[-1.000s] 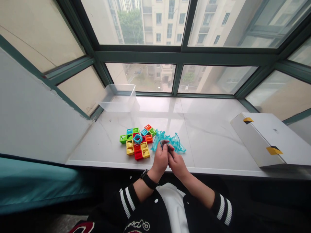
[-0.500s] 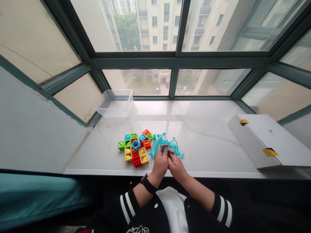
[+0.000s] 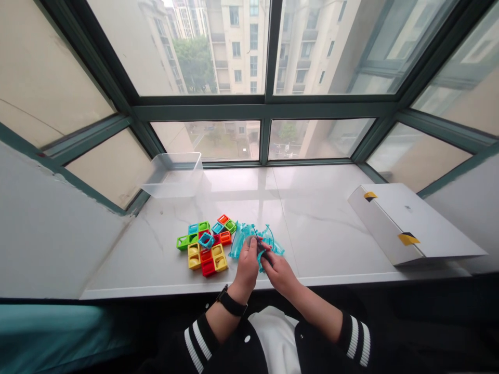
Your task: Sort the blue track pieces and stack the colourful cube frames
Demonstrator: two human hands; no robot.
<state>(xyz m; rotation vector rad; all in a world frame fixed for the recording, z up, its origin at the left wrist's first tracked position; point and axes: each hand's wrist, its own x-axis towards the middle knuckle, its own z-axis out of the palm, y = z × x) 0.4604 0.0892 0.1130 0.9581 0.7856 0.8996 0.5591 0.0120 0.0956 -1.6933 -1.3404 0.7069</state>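
Note:
My left hand (image 3: 248, 262) and my right hand (image 3: 276, 267) meet near the front of the white sill. Fingers of both are closed around a small dark grey piece (image 3: 263, 248), largely covered, so its kind is unclear. Right behind and around them lies a heap of clear turquoise plastic pieces (image 3: 240, 240), some with curved edges. Part of one turquoise piece shows below the fingers, between the hands. To the left sits a cluster of hollow toy blocks in red, yellow, green and blue, with a blue block (image 3: 206, 240) tilted on top.
A clear plastic bin (image 3: 175, 189) stands at the back left by the window. At the right rests a white box (image 3: 424, 223) with yellow-and-black tape. The white marble-patterned sill (image 3: 319, 223) has its front edge just before my body.
The whole view has shifted, so most things appear farther left. My hands have parted slightly and turned, with more of the dark piece and a turquoise part now showing between them.

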